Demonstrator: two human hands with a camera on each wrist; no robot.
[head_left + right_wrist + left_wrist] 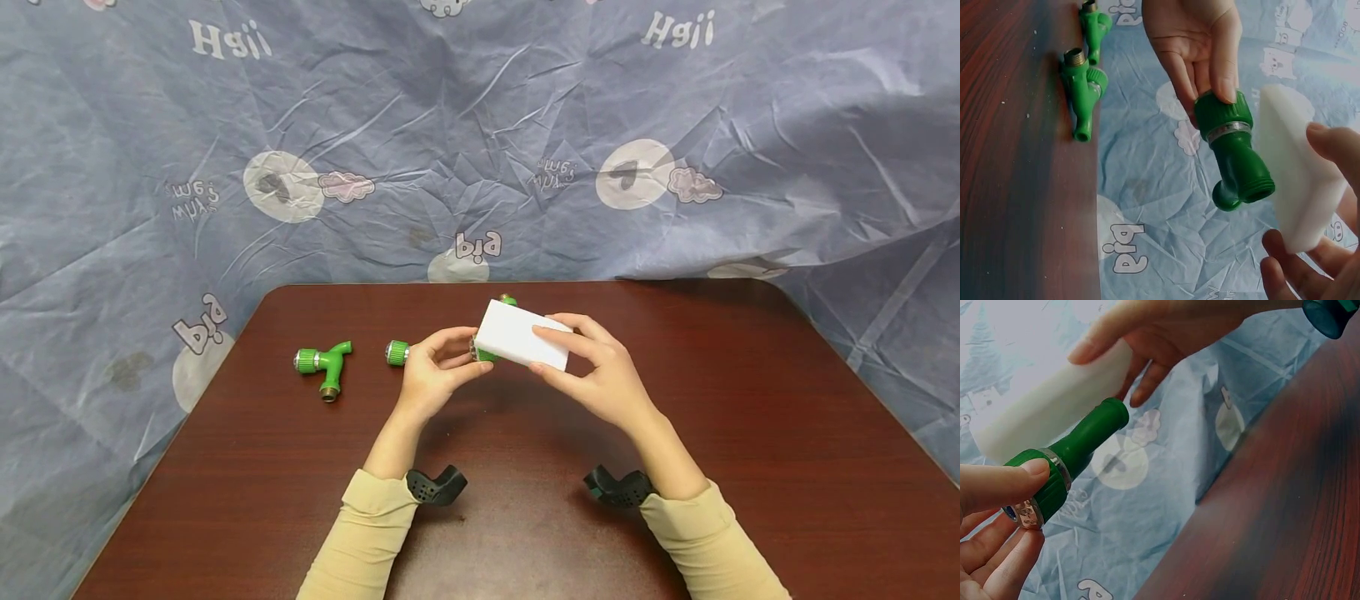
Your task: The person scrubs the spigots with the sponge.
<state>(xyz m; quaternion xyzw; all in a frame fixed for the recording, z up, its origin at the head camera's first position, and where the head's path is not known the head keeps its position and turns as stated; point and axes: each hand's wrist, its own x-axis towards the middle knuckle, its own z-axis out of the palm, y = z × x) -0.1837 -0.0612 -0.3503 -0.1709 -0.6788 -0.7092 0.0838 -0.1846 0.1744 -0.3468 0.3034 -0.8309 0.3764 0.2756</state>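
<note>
My left hand (427, 385) grips a green plastic tap (1238, 159) by its ribbed knob, thumb on one side and fingers on the other. In the left wrist view the tap's green body (1088, 437) points away from that hand. A plain white sponge block (517, 333) is in my right hand (603, 379), pinched between thumb and fingers. The block lies right alongside the tap and hides most of it in the head view. Both hands are raised over the table, close together.
Two more green taps lie on the left of the brown table (750, 400): one (332, 363) in full view, another (397, 352) partly behind my left hand. A grey-blue printed cloth (480, 125) hangs behind the table. Black wrist-worn devices (438, 486) stick out from both wrists.
</note>
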